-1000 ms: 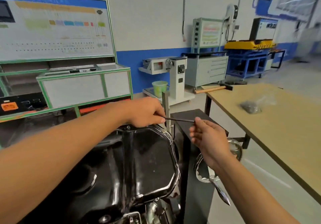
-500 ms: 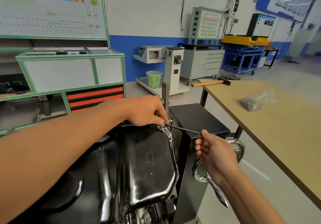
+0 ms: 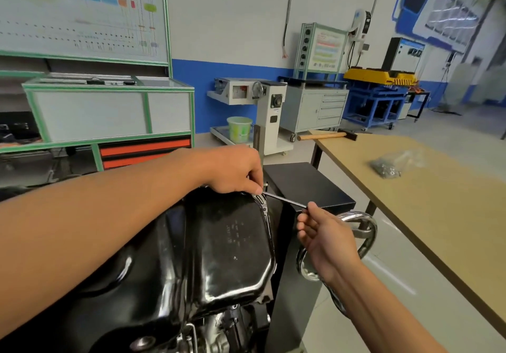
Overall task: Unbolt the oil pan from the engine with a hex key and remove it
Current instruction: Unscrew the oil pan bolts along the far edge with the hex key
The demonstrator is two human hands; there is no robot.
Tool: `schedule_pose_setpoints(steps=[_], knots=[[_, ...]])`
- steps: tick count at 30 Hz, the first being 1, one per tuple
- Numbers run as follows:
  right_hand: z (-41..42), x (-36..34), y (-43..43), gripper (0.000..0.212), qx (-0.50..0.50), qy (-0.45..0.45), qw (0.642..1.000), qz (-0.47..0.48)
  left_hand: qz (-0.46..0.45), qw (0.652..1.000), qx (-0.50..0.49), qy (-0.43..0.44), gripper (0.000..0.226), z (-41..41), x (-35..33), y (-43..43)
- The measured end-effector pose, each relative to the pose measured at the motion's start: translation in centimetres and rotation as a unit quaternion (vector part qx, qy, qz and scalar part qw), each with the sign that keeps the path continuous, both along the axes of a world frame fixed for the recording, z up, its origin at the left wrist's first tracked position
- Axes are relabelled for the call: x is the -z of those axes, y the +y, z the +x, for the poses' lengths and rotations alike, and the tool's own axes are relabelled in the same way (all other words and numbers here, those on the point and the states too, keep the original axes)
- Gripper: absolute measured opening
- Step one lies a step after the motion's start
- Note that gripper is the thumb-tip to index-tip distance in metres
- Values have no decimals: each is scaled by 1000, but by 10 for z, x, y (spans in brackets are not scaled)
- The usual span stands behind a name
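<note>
Workshop (image 3: pixel 232 24) | L fingers (image 3: pixel 253 185) pinch hex key (image 3: pixel 284 199) at oil pan (image 3: pixel 232 243) | R fingers (image 3: pixel 310 208) grip its end

1. The pan (image 3: pixel 232 243) is glossy black with a stamped flange. It sits bottom-up on the engine (image 3: pixel 219 333).
2. The key (image 3: pixel 284 200) is a thin dark rod lying nearly level. Its far end meets the pan's upper right flange corner, seemingly in a bolt. The left hand (image 3: pixel 232 172) pinches that end and the right hand (image 3: pixel 325 235) pinches the other.
</note>
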State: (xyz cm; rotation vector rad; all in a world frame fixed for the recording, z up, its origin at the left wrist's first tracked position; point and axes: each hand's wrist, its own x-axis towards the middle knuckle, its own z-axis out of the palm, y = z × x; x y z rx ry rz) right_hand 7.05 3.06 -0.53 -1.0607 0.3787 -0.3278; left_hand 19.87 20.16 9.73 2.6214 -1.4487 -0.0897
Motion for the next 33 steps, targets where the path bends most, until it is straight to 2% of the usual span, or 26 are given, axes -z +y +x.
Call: schedule_pose_setpoints(steps=[14,20,26,28,31,33], knots=[[31,-32,-2,12,42,44,997,37,25,998,-9,-56,18,-8,-3,-11],[51,-47,-6,12,43,70,995,-47,12,999,-27,-40,17,-6,-1,-11],[65,-57,-10,16,32,103,978,-177,-25,998,-49,10,15,-1,2,-11],[80,-69,-4,18,40,82,950,-299,-44,996,-66,44,21,2,2,-11],[100,-93,27,32,53,4,865,-499,-96,979,-110,145,23,4,1,-10],[108,-99,54,30,24,-46,805,-590,-123,954,-153,228,15,6,-6,2]])
